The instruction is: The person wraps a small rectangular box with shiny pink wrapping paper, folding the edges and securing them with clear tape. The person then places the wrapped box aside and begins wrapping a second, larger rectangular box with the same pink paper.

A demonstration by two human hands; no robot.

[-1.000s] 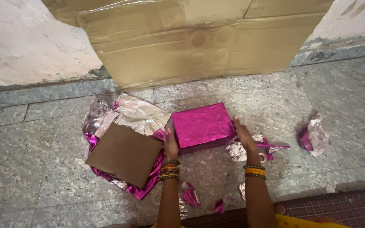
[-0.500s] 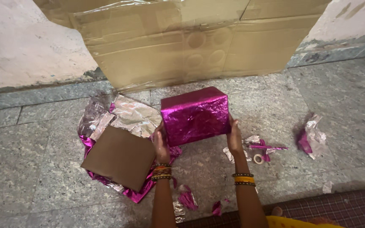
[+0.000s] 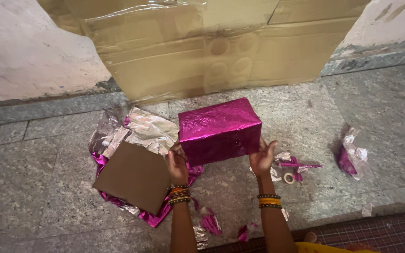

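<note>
Pink foil-wrapped box held up between left hand and right hand, fingers spread under its lower corners, brown cardboard square on foil sheet just left of box, tape roll lower right.

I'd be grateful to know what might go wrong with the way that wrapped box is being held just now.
1. The pink foil-wrapped box is held up off the floor only by the left hand and right hand at its lower corners; the slick foil might slip.
2. If dropped, it could land on the tape roll or foil scraps beneath and dent or tear.
3. Fingertip pressure may crease or puncture the thin wrapping.
</note>
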